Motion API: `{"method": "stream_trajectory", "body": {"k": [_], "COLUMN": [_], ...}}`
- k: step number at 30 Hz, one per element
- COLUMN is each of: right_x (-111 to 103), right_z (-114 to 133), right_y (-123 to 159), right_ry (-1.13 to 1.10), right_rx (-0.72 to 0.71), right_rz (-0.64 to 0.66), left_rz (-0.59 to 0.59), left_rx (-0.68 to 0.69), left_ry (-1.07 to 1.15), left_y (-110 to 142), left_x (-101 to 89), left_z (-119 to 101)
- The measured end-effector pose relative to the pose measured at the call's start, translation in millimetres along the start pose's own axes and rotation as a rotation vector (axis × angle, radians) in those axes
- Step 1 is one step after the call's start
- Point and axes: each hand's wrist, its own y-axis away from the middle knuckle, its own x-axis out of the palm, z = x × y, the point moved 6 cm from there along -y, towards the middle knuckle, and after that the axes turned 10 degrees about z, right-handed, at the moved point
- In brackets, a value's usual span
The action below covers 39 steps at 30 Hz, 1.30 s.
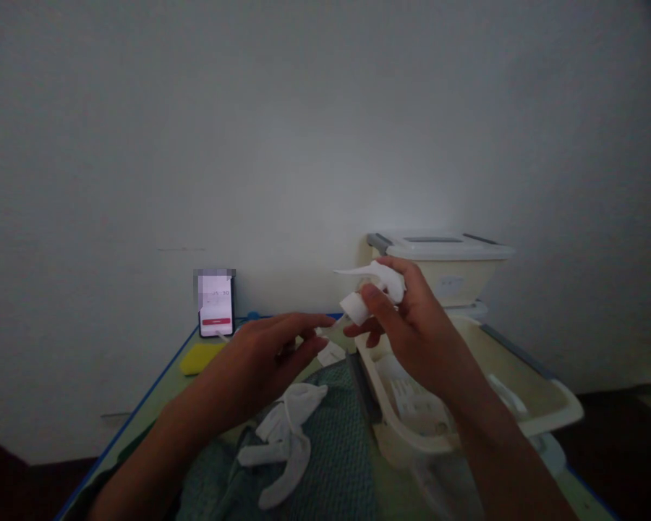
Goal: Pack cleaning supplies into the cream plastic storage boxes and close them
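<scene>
A white trigger spray head [383, 278] is in my right hand [406, 318], with my fingers wrapped round its body and the thumb against the collar. Its pointed lever sticks out to the left. From the white collar a thin tube [341, 320] runs down and left to my left hand [282, 344], whose index finger and thumb close in a pinch at its end. That end is partly hidden by the fingertips. Below my hands, several white plastic parts [287, 427], some curved, lie on a green woven cloth [336, 441].
At the right stands an open cream bin [553, 409] with white plastic pieces inside. Behind it is a lidded storage box [439, 250]. A phone [215, 307] leans on the wall at the back left, near a yellow pad [200, 357]. The table [124, 434] has a blue edge.
</scene>
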Motion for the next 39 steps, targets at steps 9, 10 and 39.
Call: {"method": "stream_trajectory", "body": {"k": [9, 10, 39], "right_x": [14, 14, 11], "right_z": [14, 15, 22], "right_y": [6, 6, 8], "right_ry": [0.358, 0.363, 0.7], "right_rx": [-0.042, -0.052, -0.142], "right_rz": [0.246, 0.249, 0.263], "left_rz": [-0.22, -0.243, -0.208], "left_rx": [0.079, 0.09, 0.167], "left_ry": [-0.205, -0.239, -0.317], "left_y": [3, 4, 12], "left_x": [-19.9, -21.4, -22.1], "left_z": [-8, -10, -18]}}
